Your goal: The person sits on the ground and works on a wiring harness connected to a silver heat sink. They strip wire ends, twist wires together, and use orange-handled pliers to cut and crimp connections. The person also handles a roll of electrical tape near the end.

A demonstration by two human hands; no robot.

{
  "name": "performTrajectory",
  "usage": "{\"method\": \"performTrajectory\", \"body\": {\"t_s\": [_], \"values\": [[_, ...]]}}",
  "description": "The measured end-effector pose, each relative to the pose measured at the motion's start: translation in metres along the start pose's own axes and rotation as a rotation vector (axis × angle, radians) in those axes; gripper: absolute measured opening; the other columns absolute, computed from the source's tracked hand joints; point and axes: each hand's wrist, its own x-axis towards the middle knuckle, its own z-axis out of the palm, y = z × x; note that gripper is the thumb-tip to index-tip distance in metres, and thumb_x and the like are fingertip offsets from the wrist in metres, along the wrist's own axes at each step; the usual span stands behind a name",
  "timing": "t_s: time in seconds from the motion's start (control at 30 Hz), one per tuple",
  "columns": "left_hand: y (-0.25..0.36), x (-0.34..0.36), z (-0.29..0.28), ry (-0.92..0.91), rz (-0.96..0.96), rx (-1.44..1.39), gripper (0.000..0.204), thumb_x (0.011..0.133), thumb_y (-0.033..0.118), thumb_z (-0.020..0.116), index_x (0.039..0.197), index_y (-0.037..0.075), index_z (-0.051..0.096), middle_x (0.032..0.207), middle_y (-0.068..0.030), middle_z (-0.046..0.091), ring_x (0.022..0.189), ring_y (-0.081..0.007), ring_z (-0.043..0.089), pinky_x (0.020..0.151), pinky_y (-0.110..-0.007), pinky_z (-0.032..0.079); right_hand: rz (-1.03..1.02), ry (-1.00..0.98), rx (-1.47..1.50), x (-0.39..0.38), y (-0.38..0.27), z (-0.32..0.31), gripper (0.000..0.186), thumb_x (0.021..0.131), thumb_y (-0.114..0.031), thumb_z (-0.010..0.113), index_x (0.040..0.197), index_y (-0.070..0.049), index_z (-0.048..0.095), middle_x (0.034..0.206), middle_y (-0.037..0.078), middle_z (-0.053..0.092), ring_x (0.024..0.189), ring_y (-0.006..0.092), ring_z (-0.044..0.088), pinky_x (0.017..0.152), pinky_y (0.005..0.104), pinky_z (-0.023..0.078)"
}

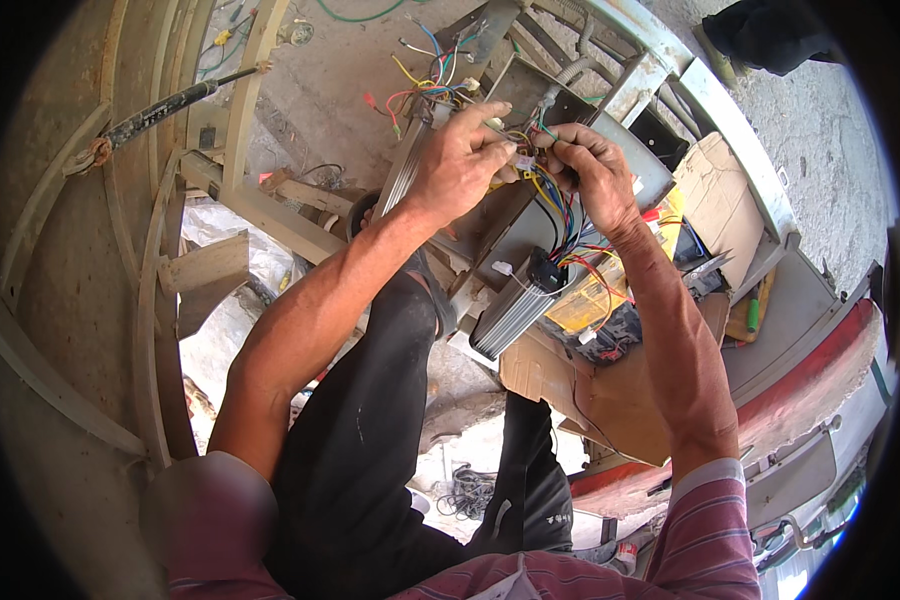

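Both hands work in a tangle of thin coloured wires (555,200) over an open metal frame. My left hand (460,170) is closed, thumb and fingertips pinched on something small among the wires, too hidden to make out. Just to its right, my right hand (595,175) is closed, thumb and forefinger gripping thin wires, a green one among them. A small pale connector (525,162) sits between the hands. Below, a finned metal controller box (505,320) has red, blue, black and yellow leads. More loose leads (415,95) spread behind my left hand, near another finned metal part (400,175).
A curved metal body panel (70,300) with a hanging rod (150,125) is at left. Yellow-and-black batteries (585,305), cardboard (720,190) and a green-handled tool (753,315) are at right. A white frame tube (750,150) curves past a dark object (765,35). My legs (350,420) are below.
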Motion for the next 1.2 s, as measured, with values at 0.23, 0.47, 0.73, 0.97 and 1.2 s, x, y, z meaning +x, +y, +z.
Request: {"method": "performTrajectory", "body": {"t_s": [0.23,0.47,0.73,0.97,1.2], "values": [[-0.002,0.002,-0.007,-0.024,-0.098,-0.083,0.041,0.103,0.006,0.06,0.142,-0.006,0.055,0.098,-0.0106,0.076,0.08,-0.014,0.071,0.073,-0.028,0.058,0.052,0.03,-0.025,-0.004,-0.007,0.003,0.026,0.102,-0.014,0.052,0.109,-0.002,0.074,0.082,0.0,0.065,0.067,0.007,0.054,0.062,0.0231,0.043],[-0.01,0.0,-0.006,0.006,-0.098,-0.154,0.028,0.106,0.005,0.058,0.133,-0.005,0.06,0.102,-0.0108,0.075,0.083,-0.0139,0.073,0.075,-0.028,0.059,-0.048,0.126,-0.096,-0.008,-0.008,0.003,0.025,0.107,-0.021,0.056,0.102,-0.002,0.072,0.077,-0.003,0.06,0.065,0.0051,0.048,0.059,0.0238,0.038],[-0.006,-0.003,-0.009,-0.029,-0.038,-0.015,0.017,0.107,0.003,0.056,0.121,-0.004,0.064,0.101,-0.0104,0.074,0.085,-0.0152,0.073,0.078,-0.028,0.06,-0.083,0.182,-0.21,-0.004,-0.004,0.015,0.039,0.111,-0.034,0.056,0.102,0.001,0.072,0.078,0.001,0.065,0.07,0.0088,0.055,0.064,0.029,0.048],[-0.002,-0.001,-0.015,-0.066,-0.019,0.023,0.017,0.108,0.003,0.055,0.121,-0.003,0.063,0.098,-0.0095,0.073,0.084,-0.0141,0.072,0.078,-0.028,0.059,-0.02,0.158,-0.006,0.01,-0.013,0.026,0.03,0.113,-0.024,0.049,0.115,-0.002,0.069,0.088,-0.001,0.064,0.068,0.0066,0.051,0.061,0.0239,0.043],[0.001,0.013,-0.035,-0.127,-0.013,0.07,0.017,0.107,0.008,0.057,0.119,-0.002,0.064,0.098,-0.0093,0.073,0.083,-0.0146,0.071,0.078,-0.03,0.059,-0.04,0.059,-0.224,0.034,-0.013,0.029,0.026,0.098,-0.009,0.057,0.116,0.004,0.07,0.094,0.008,0.076,0.083,0.0142,0.071,0.075,0.0312,0.058]]}}
